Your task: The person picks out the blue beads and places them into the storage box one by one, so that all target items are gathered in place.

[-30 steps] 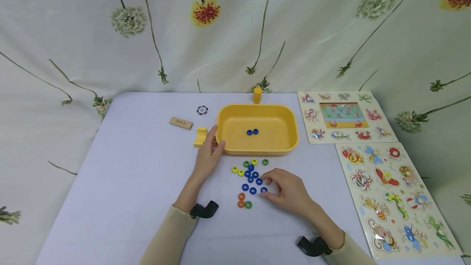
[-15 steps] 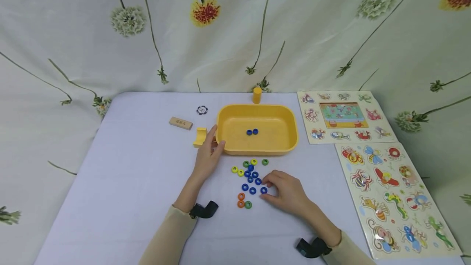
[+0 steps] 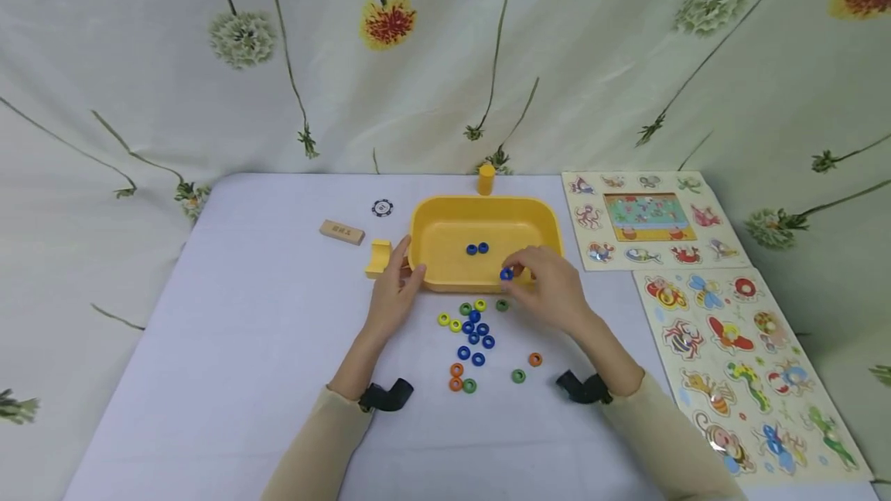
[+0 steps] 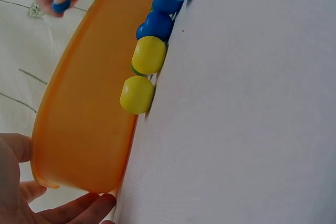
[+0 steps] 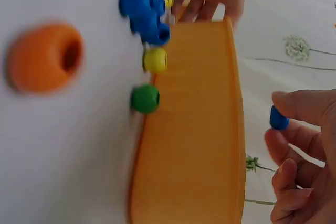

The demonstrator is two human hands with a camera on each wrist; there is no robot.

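Observation:
My right hand (image 3: 550, 284) pinches a blue ring-shaped bead (image 3: 506, 274) between thumb and fingertips, over the near right part of a yellow plastic basin (image 3: 445, 284). In the right wrist view the blue bead (image 5: 279, 118) sits beyond the basin's rim. My left hand (image 3: 393, 296) rests at the basin's near left corner, its fairly straight fingers touching rim and wall. Two blue beads (image 3: 477, 249) lie on the basin floor. Before the basin are several blue beads (image 3: 474, 339), yellow beads (image 3: 455, 325), green beads (image 3: 465, 308) and orange beads (image 3: 456, 370).
One orange bead (image 3: 535, 359) and one green bead (image 3: 518, 376) lie near the right wrist. A yellow curved block (image 3: 379, 257), wooden block (image 3: 342, 233) and poker chip (image 3: 382, 208) lie to the left. A yellow cylinder (image 3: 486, 179) stands behind. Puzzle boards (image 3: 661, 261) lie at right.
My right hand has picked up a blue bead from the right of the group and carried it forward over the basin, uncovering an orange and a green bead. My left hand has stayed put.

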